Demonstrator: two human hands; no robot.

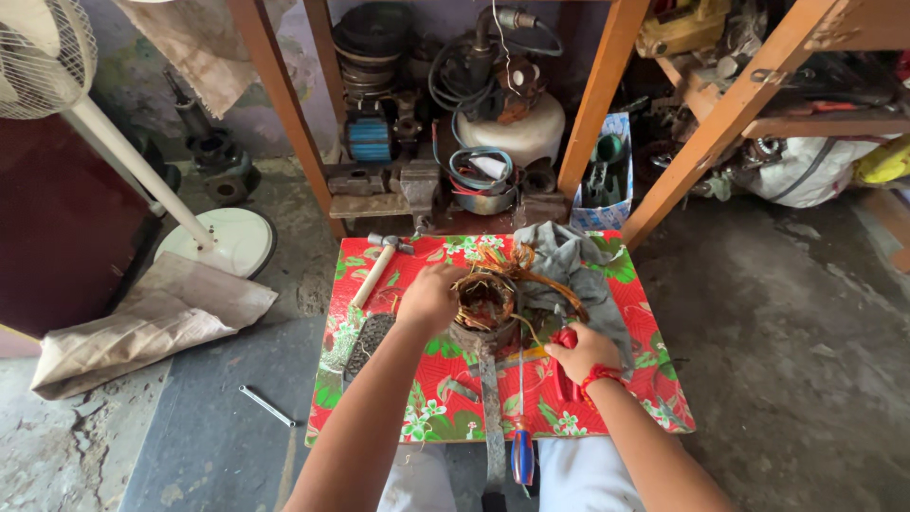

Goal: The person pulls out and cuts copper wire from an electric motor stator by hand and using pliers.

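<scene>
We note a low board covered in a red flowered cloth (654, 398) lying on the concrete floor (806, 379) in front of wooden shelving (730, 114). Near the middle of the cloth stands a motor stator (484, 305), a round metal ring with copper wire (517, 261) spilling out of its top toward the far edge.

The left hand (428, 299) rests against the left side of the stator, fingers curled over its rim and closed on it. The right hand (580, 353) sits just beside the stator on its right and near side, fingers wrapped tight around the red handles of pliers (566, 374); the tool's tip is hidden behind the hand and we cannot tell what it touches. A red thread band circles that wrist.

A grey rag (573, 265) lies crumpled behind and to the right of the stator, touching the wire. A hammer (379, 265) with a pale wooden handle lies at the far left corner of the cloth. A dark flat file (365, 343) lies near the left forearm. A screwdriver (522, 450) with a blue and red handle lies at the near edge, beside a long flat metal bar (493, 417) running toward us.

Off the board, a small wrench (266, 405) lies on the floor to the left. A white stand fan (218, 237) stands further left, with a folded sack (142, 322) beside its base.
</scene>
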